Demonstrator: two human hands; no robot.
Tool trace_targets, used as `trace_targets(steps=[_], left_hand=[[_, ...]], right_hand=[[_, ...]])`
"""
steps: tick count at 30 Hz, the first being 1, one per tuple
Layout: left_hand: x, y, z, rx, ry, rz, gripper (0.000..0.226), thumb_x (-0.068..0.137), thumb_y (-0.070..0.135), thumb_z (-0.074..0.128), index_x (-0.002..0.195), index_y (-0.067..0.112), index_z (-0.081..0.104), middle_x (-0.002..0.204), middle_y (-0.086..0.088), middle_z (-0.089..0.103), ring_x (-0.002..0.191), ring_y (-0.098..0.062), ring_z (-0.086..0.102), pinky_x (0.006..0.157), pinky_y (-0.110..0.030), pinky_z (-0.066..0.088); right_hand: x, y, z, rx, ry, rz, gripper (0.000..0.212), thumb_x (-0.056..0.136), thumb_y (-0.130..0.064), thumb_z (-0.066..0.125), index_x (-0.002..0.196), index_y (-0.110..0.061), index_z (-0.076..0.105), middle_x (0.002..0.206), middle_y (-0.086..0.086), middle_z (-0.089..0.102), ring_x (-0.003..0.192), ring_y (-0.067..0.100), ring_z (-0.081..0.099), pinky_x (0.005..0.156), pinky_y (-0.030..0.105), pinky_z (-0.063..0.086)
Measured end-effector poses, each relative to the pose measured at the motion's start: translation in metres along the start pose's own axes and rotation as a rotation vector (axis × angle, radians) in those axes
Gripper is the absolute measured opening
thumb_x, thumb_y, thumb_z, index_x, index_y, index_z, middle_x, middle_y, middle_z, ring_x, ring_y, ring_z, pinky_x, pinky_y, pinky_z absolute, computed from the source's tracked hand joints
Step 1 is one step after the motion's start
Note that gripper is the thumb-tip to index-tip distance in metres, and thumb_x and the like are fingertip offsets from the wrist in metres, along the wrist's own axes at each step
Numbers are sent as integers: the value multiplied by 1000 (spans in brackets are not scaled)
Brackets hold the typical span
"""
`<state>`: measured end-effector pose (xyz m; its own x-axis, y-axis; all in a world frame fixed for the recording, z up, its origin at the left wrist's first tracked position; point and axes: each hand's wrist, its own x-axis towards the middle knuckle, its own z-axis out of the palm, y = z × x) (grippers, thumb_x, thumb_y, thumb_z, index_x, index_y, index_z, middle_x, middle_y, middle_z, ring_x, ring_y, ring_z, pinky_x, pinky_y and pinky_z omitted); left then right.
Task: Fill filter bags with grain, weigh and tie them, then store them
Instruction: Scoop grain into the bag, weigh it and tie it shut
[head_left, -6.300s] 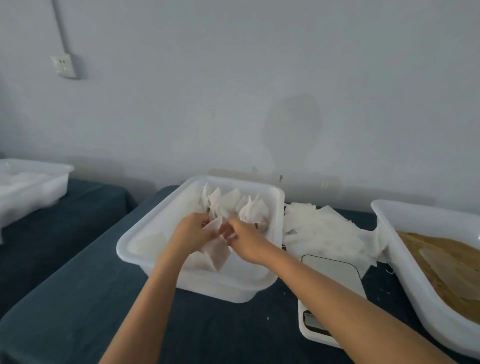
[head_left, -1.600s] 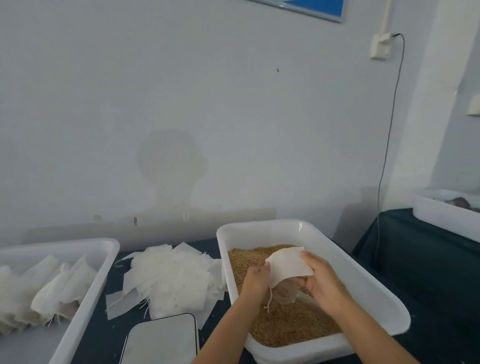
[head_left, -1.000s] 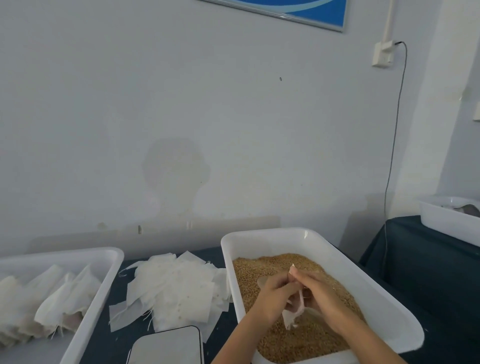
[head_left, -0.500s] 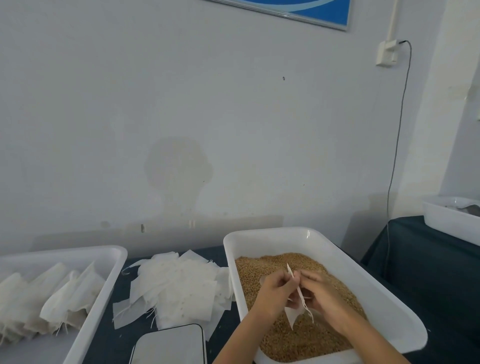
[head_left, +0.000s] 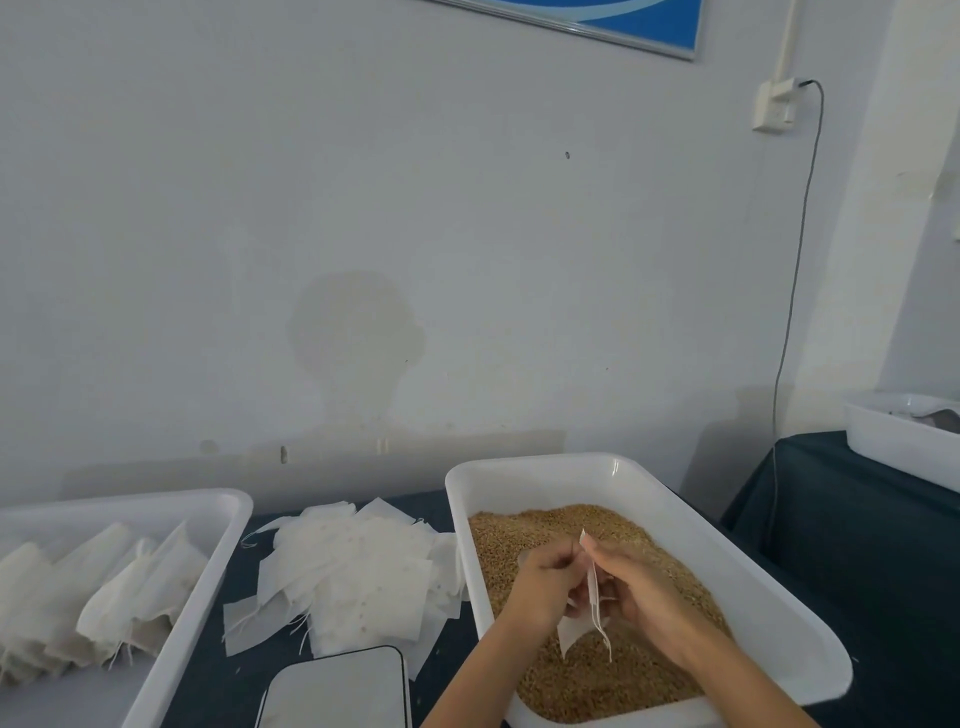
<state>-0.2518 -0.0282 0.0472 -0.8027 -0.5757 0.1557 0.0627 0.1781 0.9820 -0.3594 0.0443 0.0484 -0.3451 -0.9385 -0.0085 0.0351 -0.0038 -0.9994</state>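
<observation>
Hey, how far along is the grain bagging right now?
Done: tied bags lie in the left tub. In hand: the left hand and right hand pinch one empty filter bag over the grain, not yet filled. Left: filling, weighing on the scale, tying, storing, plus the empty-bag pile.

wall (head_left: 363, 208): pale grey | socket (head_left: 774, 106): cable hanging; poster (head_left: 597, 21): blue | tablecloth (head_left: 857, 545): dark

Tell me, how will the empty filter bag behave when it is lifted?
Probably floppy: the filter bag hangs limp between the left hand and right hand. Likely very light, being thin. Its string dangles and may snag.
</observation>
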Motion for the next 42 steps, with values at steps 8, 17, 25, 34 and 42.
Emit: trace_targets(steps=[8, 17, 25, 34, 42], left_hand=[[3, -13, 5, 327, 15, 30, 22, 93, 10, 49, 74, 17, 41, 79, -8, 51, 74, -18, 50, 75, -43, 49], [4, -19, 5, 707, 188, 163, 19, 95, 10, 41, 92, 21, 57, 76, 10, 45, 68, -8, 44, 54, -12, 30], [5, -23, 12, 949, 200, 185, 36, 92, 49, 45, 98, 19, 63, 114, 3, 45, 110, -12, 39, 85, -24, 42], [0, -10, 5, 791, 596, 316, 13, 96, 18, 49, 89, 10, 57, 93, 0, 56, 86, -14, 46, 73, -21, 36], [-6, -6, 3, 645, 789, 151, 8, 98, 16, 47, 99, 20, 54, 80, 18, 48, 70, -4, 49, 50, -11, 27]], right_hand=[[4, 9, -8, -290, 188, 11, 25, 95, -12, 49, 77, -2, 62, 61, 3, 58, 57, 16, 55, 56, 27, 45], [15, 23, -13, -755, 465, -46, 32, 89, -14, 55, 58, -13, 47, 55, -1, 45, 50, 11, 42, 53, 23, 38], [9, 14, -14, -325, 416, 95, 31, 91, -7, 52, 60, -6, 55, 47, 4, 51, 38, 14, 46, 38, 23, 36], [1, 13, -24, -1222, 176, 234, 27, 80, -40, 69, 94, -25, 52, 89, -11, 59, 82, 6, 56, 71, 20, 47], [-5, -29, -43, -1536, 109, 149, 7, 88, -20, 60, 92, -22, 54, 90, -9, 58, 85, 8, 56, 69, 19, 44]])
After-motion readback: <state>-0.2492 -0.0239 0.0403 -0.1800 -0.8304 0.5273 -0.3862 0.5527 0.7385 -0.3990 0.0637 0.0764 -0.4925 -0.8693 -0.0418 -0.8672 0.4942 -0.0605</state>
